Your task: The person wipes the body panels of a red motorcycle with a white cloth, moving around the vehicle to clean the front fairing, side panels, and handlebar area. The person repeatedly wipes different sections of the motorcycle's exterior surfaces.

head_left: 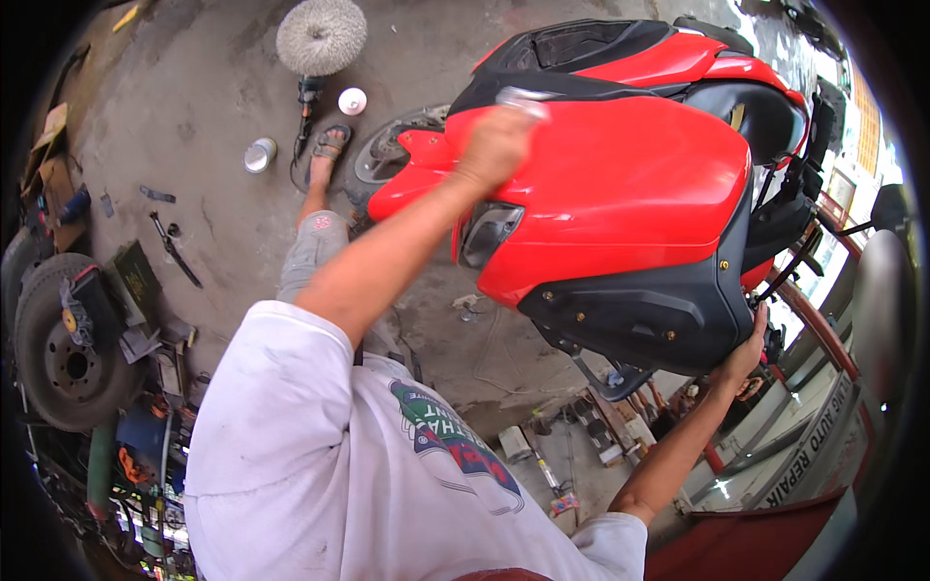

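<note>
A glossy red motor scooter (620, 174) with black lower panels fills the upper right. My left hand (496, 145) is closed on a whitish cloth (523, 101), blurred by motion, against the upper part of the red body panel. A tail or signal lamp (490, 234) sits just below my left forearm. Lower right, my right hand (741, 356) curls round the edge of the black side panel (630, 315), with some of its fingers hidden behind. Yellowish bolts dot that panel.
A polisher with a round wool pad (322, 37) lies on the concrete floor. Near it stand a white tub (353, 101) and a can (260, 155). A big tyre (73, 349) and clutter line the left. Tools (547, 470) lie below the scooter.
</note>
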Available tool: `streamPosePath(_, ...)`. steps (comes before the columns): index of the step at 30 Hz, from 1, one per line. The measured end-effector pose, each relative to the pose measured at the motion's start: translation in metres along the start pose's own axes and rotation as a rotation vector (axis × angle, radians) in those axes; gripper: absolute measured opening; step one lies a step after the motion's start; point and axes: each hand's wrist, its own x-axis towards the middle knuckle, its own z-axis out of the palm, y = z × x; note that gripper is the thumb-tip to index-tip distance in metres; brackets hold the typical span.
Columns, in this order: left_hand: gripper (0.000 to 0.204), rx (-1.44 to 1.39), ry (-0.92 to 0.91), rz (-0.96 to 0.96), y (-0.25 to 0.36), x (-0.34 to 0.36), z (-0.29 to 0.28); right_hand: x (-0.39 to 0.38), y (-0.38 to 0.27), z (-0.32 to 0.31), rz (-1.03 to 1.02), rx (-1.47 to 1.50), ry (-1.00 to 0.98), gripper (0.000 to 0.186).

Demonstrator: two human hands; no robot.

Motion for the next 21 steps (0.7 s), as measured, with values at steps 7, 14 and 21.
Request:
streamPosePath(7, 0.047, -0.105, 0.154, -0.473, -0.007, -0.081, -0.011, -0.005, 0.008, 0.004, 0.051, 0.052, 0.048, 0.058)
streamPosePath(14, 0.05, -0.189, -0.001, -0.853, 0.003, -0.072, -0.025, -0.009, 0.0, 0.008, 0.008, 0.011, 0.044, 0.054)
streamPosePath(21, 0.033, -0.405, 0.017, -0.127, 0.136, -0.021, -0.03, -0.007, 0.002, 0.008, 0.005, 0.018, 0.052, 0.052)
